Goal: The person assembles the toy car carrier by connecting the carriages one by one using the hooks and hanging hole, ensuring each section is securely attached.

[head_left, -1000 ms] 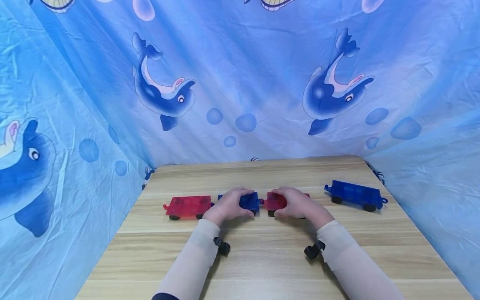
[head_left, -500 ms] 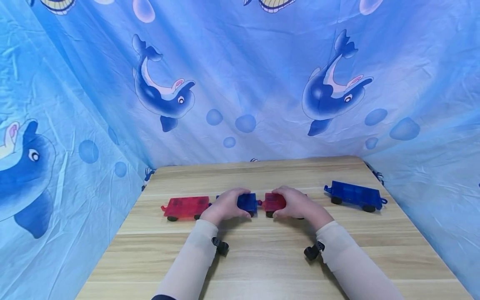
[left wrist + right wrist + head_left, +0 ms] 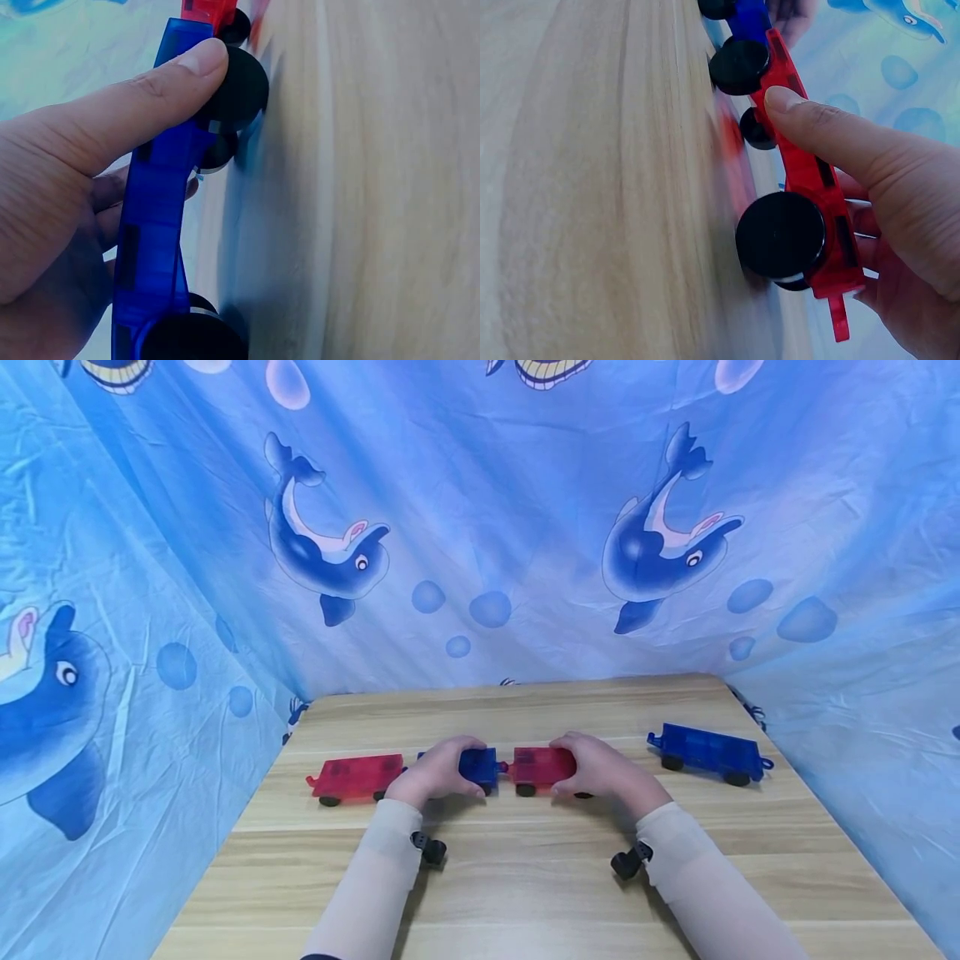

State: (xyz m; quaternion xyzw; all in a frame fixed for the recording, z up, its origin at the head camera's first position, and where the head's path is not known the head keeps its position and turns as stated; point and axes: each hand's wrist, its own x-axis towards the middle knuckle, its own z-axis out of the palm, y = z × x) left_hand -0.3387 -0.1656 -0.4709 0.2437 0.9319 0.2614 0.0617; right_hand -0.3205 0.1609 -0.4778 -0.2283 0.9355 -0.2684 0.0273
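Near the middle of the table, my left hand [image 3: 435, 774] holds a blue toy train car [image 3: 478, 764] with black wheels. In the left wrist view the thumb lies along the side of this blue car [image 3: 154, 210], by a wheel, with fingers behind. My right hand [image 3: 603, 772] spans a red toy train car [image 3: 534, 764], thumb on the near side and fingers on the far side. In the right wrist view the red car [image 3: 810, 176] shows its wheels close to the wood. The two cars meet at their couplings between my hands.
Another red train car [image 3: 360, 777] stands left, end to end with the held blue one; my left hand partly hides their meeting point. A separate blue train car [image 3: 711, 750] stands at the right. The wooden table [image 3: 525, 877] backs onto a dolphin-print cloth [image 3: 480, 527].
The row of two red cars and one blue car has slid left, my left hand moving with it. My right hand stays nearly in place, now farther back along its red car.
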